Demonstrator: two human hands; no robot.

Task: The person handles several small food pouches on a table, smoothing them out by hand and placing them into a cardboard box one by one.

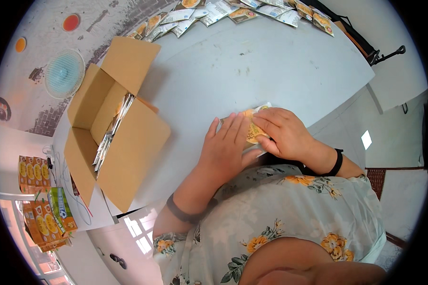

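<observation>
A flat foil food packet [253, 132] with a yellow and brown printed front lies at the near edge of the table, partly covered by both hands. My left hand [226, 145] rests flat over its left part, fingers stretched out and thumb apart. Over the right part lies my right hand [285, 133], its fingers extended across the packet's upper side and its thumb spread lower down on the print. Both hands touch the packet without visibly gripping it. A pale corner of the packet shows beyond the right fingers.
To the left, an open cardboard box [135, 154] holds several upright packets [113, 133]. Loose packets [216, 13] are strewn along the far edge of the white table [252, 61]. Beside the wall are a round mesh cover [65, 73] and printed cartons [43, 223].
</observation>
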